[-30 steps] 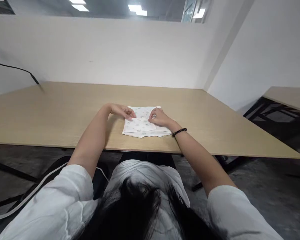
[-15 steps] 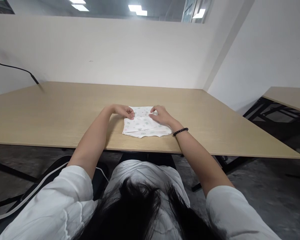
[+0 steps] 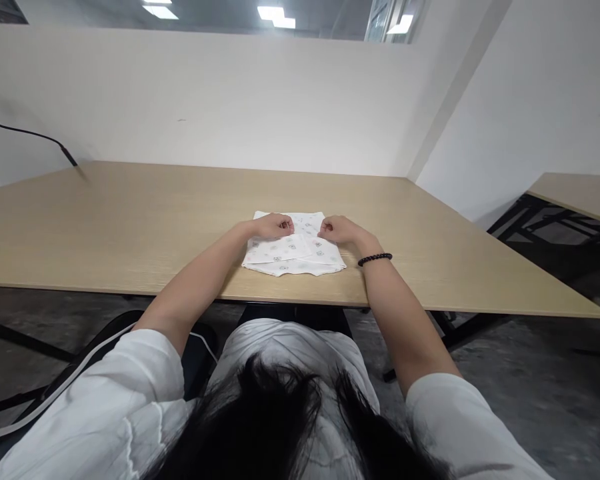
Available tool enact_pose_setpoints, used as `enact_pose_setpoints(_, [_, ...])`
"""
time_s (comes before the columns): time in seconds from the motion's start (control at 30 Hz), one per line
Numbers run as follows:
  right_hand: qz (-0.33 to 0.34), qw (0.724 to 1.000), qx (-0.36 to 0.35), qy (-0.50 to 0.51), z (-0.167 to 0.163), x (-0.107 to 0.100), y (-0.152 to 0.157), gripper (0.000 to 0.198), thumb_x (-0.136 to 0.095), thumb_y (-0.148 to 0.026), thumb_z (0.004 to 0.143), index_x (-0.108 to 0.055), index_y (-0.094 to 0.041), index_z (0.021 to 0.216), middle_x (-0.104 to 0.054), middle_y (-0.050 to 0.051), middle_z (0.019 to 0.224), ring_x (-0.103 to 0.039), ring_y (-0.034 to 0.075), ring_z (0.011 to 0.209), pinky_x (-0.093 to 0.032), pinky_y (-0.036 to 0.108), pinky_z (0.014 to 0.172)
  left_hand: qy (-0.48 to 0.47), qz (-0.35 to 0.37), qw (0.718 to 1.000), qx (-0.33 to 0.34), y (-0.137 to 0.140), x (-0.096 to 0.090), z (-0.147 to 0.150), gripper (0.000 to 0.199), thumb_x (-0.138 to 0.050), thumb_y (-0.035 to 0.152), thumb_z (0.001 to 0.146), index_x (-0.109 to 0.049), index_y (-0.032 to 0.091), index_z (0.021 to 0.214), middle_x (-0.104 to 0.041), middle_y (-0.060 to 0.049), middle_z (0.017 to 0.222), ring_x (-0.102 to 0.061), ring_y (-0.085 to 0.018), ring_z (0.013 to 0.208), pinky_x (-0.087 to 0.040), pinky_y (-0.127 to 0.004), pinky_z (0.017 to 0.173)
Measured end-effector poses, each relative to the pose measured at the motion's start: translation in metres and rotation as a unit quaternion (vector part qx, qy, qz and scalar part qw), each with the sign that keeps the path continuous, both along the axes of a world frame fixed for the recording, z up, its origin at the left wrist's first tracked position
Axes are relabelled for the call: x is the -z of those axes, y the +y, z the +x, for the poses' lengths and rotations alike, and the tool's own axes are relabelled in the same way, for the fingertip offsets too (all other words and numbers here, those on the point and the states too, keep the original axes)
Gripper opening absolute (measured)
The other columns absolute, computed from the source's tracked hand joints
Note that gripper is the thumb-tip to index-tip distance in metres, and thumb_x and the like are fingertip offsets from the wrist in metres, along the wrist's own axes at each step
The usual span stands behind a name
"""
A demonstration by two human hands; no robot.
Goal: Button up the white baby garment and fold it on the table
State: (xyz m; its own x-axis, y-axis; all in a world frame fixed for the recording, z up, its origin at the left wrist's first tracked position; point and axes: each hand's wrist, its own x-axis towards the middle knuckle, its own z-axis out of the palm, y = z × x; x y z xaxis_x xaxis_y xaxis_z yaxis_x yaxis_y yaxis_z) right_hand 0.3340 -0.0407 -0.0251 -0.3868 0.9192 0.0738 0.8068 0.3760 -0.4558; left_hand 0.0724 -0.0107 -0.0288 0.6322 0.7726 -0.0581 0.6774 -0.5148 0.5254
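Note:
A small white garment with a faint scattered print lies folded flat near the table's front edge, one layer lapped over another. Its lower edge is wavy. My left hand rests over its upper left part, thumb and fingertips closed in a pinch on the folded layer. At the right edge my right hand has its fingers curled in and pinched on the fabric. The cloth under both hands is partly hidden. A dark beaded bracelet circles my right wrist.
The light wooden table reaches back to a white wall. A black cable hangs at the left. Another table with a dark frame stands at the right.
Both hands have shifted to the right across the garment. My left hand has gone from its left edge toward the middle, and my right hand has moved out to its right edge.

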Motion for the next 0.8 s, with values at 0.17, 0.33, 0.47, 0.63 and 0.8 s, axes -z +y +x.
enact_pose_setpoints(0.17, [-0.025,0.999,-0.032,0.002,0.000,-0.005,0.001,0.014,-0.061,-0.024,0.074,-0.050,-0.019,0.065,-0.052,-0.001,0.065,-0.042,0.013,0.062,-0.029,0.028,0.057,-0.013,-0.019,1.000,0.017,0.001,0.001,0.000,0.032,-0.056,0.050,0.083,-0.065,0.020,0.092,-0.063,-0.005,0.085,-0.054,-0.018,0.073,-0.040,-0.030,0.064])
enact_pose_setpoints(0.33, [-0.062,0.996,-0.067,0.012,-0.001,-0.009,-0.004,0.009,-0.059,-0.024,0.070,-0.053,-0.019,0.066,-0.049,-0.002,0.064,-0.040,0.013,0.062,-0.028,0.028,0.058,-0.024,-0.041,0.998,0.038,0.000,-0.001,-0.002,0.037,-0.064,0.058,0.078,-0.063,0.021,0.080,-0.054,-0.001,0.072,-0.047,-0.016,0.065,-0.037,-0.031,0.061])
enact_pose_setpoints(0.47, [-0.092,0.991,-0.093,0.020,-0.002,-0.011,-0.005,0.008,-0.059,-0.025,0.067,-0.054,-0.019,0.065,-0.048,-0.003,0.063,-0.039,0.013,0.061,-0.028,0.029,0.057,-0.034,-0.064,0.995,0.061,-0.001,-0.003,-0.003,0.042,-0.069,0.062,0.074,-0.062,0.021,0.079,-0.052,-0.001,0.074,-0.046,-0.016,0.066,-0.037,-0.031,0.064])
enact_pose_setpoints(0.63, [-0.109,0.988,-0.104,0.026,-0.002,-0.009,-0.002,0.009,-0.062,-0.027,0.067,-0.057,-0.019,0.069,-0.051,-0.002,0.066,-0.042,0.014,0.063,-0.031,0.028,0.058,-0.044,-0.089,0.991,0.086,-0.006,-0.007,-0.001,0.044,-0.067,0.064,0.076,-0.057,0.021,0.076,-0.051,-0.001,0.074,-0.044,-0.015,0.066,-0.036,-0.032,0.064])
enact_pose_setpoints(0.8, [-0.117,0.987,-0.108,0.025,-0.002,-0.011,-0.002,0.017,-0.065,-0.034,0.072,-0.058,-0.018,0.071,-0.052,-0.002,0.067,-0.043,0.014,0.063,-0.032,0.028,0.060,-0.055,-0.107,0.988,0.095,-0.009,-0.013,-0.002,0.046,-0.064,0.066,0.079,-0.055,0.021,0.081,-0.050,-0.001,0.074,-0.042,-0.015,0.063,-0.035,-0.031,0.062])
